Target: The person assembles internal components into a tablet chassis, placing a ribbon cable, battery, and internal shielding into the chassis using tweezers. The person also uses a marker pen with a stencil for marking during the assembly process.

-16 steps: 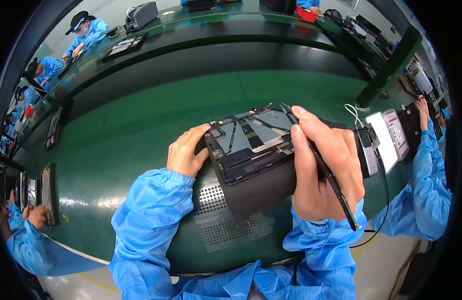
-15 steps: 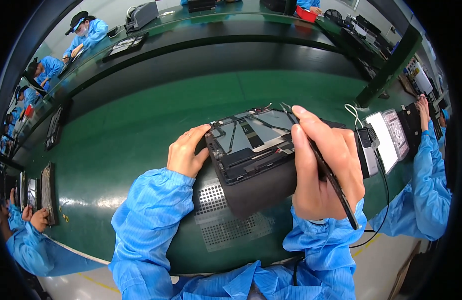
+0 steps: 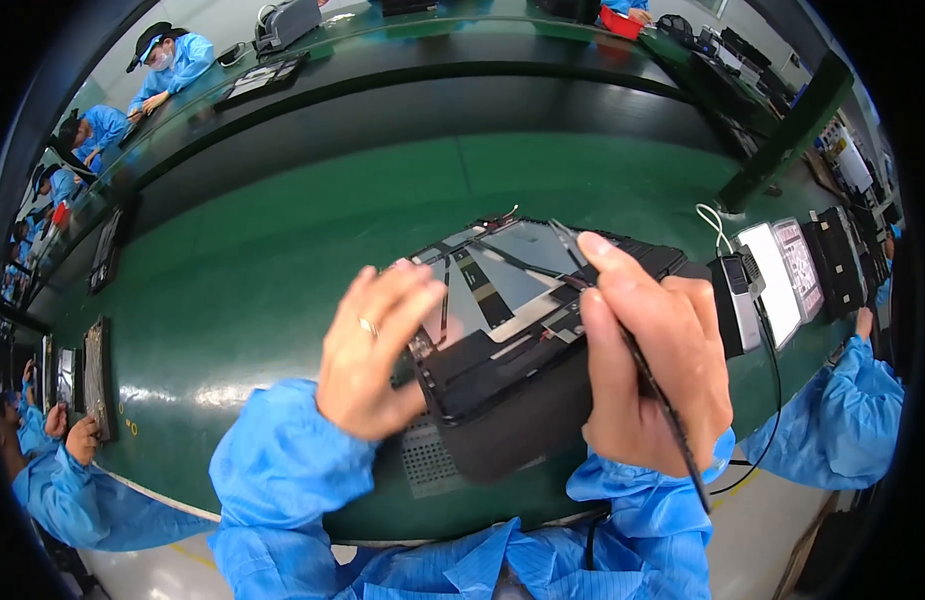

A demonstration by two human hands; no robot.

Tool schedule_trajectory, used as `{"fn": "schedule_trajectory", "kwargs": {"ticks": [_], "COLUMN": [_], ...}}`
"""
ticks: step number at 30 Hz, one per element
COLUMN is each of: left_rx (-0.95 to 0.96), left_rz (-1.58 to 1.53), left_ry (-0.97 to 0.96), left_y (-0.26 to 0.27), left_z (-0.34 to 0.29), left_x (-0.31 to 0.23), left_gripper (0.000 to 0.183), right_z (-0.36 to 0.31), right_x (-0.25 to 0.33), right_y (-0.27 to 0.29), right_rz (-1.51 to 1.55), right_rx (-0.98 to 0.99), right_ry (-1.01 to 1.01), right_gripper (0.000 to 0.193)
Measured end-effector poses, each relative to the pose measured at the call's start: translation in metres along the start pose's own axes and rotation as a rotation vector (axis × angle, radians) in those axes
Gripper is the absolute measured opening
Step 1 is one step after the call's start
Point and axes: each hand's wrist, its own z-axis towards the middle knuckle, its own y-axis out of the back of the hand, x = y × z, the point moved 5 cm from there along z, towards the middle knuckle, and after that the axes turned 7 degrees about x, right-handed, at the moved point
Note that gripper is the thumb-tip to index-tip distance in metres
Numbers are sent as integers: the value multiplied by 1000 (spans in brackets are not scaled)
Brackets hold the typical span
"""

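In front of me an opened flat electronic device [image 3: 523, 290], tablet-like, shows grey panels, dark ribbon cables and a black frame. It lies tilted on a dark soft block [image 3: 513, 445]. My right hand [image 3: 658, 360] pinches slim black tweezers [image 3: 680, 450] like a pen, over the device's right part. The tweezers' tips point at its far side; whether they touch it I cannot tell. My left hand [image 3: 368, 350], a ring on one finger, is spread at the device's left edge, slightly blurred, its fingers partly covering that edge. I see nothing held in it.
A sheet with rows of small dark squares [image 3: 433, 465] lies partly under the block. To the right stand a white and grey device [image 3: 738, 300] with cables and a white panel [image 3: 768, 285]. A green post [image 3: 788, 135] rises at the right. Co-workers sit on both sides.
My left hand has lifted from the device's left corner and spread over its left edge. The device has shifted slightly towards me. The tweezers stay in my right hand.
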Motion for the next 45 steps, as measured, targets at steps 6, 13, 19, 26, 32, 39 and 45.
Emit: {"fn": "schedule_trajectory", "kwargs": {"ticks": [6,13,19,26,32,39,45], "left_rx": [-174,-194,-206,-209,-213,-206,-182], "left_rz": [-297,-264,-272,-278,-287,-288,-292], "left_ry": [-163,-178,-187,-187,-185,-181,-175], "left_y": [14,13,13,13,13,13,13], "left_z": [1,-3,-4,-2,-2,-3,-3], "left_x": [-32,-32,-34,-33,-32,-33,-32], "left_gripper": [46,43,42,42,43,43,43], "right_z": [7,7,6,10,11,10,10], "right_x": [-14,-16,-12,-10,-9,-6,-5], "right_y": [15,18,16,14,11,12,12], "right_rz": [450,835,836,839,770,781,786], "right_rx": [53,220,350,381,372,349,308], "right_ry": [-14,-245,-258,-256,-229,-187,-171], "right_gripper": [14,11,7,7,7,7,7]}}
